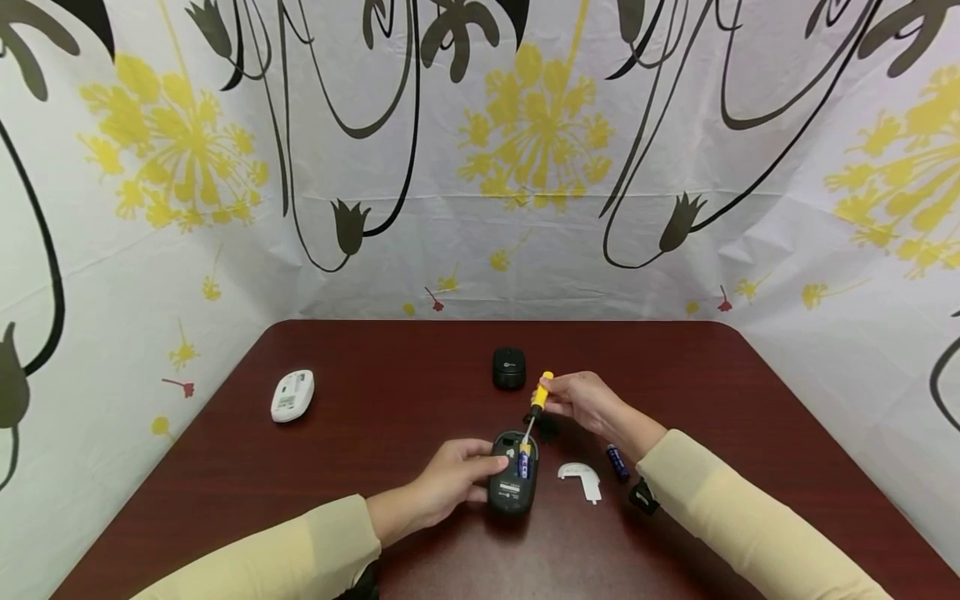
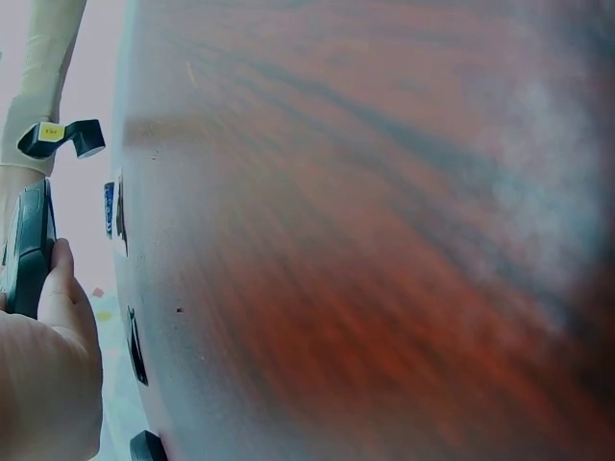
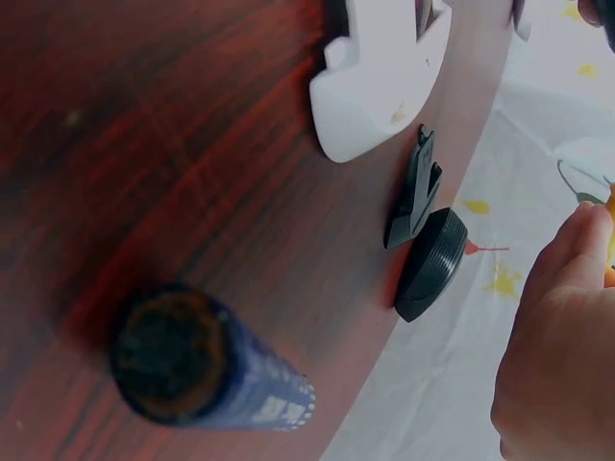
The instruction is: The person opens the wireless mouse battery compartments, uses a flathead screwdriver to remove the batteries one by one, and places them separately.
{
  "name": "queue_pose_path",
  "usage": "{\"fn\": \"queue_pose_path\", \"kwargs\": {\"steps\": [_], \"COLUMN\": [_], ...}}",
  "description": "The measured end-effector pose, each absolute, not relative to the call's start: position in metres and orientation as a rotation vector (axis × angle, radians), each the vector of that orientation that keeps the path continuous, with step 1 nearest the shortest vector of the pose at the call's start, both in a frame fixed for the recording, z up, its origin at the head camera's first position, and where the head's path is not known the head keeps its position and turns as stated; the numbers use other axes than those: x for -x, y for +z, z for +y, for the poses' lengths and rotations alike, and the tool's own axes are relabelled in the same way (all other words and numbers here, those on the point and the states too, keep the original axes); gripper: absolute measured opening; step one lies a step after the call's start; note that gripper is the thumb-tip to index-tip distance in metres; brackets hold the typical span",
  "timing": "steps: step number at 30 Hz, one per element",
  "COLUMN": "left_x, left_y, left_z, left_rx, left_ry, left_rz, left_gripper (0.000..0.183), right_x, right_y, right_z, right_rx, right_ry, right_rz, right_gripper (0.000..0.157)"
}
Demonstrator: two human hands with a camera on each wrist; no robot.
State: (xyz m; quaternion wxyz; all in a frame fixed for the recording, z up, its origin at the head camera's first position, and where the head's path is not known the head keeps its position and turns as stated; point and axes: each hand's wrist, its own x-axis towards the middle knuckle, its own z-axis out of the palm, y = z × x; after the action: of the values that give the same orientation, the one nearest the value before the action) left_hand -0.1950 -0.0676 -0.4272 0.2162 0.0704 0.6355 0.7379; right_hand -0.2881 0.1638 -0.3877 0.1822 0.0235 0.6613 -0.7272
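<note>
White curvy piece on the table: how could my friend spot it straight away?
On the dark red table, find the dark mouse held in the person's left hand. Just to the right, in the head view, lies a small white piece. Its curve and narrow tail set it apart from the loose blue battery nearby.

Head view downward, wrist views near table (image 1: 360,358)

Flower-printed cloth (image 1: 450,242), reddish-brown table (image 1: 397,375), white device (image 1: 292,396), black rounded object (image 1: 509,368)

Yellow-and-black screwdriver (image 1: 539,397), dark mouse (image 1: 513,500)
</note>
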Motion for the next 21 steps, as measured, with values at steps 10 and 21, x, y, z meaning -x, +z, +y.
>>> {"fn": "queue_pose_path", "kwargs": {"steps": [10, 21], "left_x": [0.1954, 0.1952], "left_y": [-0.4275, -0.4271], "left_z": [-0.065, -0.064], "left_rx": [-0.212, -0.203], "left_ry": [2.042, 2.061], "left_rz": [1.761, 1.751], "left_gripper": [0.036, 0.036], "right_x": [0.2915, 0.2913], "right_y": [-0.3928, -0.397], "right_z": [0.1647, 0.162], "right_rx": [-0.098, -0.132], "right_ry": [-2.021, -2.005], "right_rz": [1.816, 1.789], "right_gripper": [0.042, 0.043]}}
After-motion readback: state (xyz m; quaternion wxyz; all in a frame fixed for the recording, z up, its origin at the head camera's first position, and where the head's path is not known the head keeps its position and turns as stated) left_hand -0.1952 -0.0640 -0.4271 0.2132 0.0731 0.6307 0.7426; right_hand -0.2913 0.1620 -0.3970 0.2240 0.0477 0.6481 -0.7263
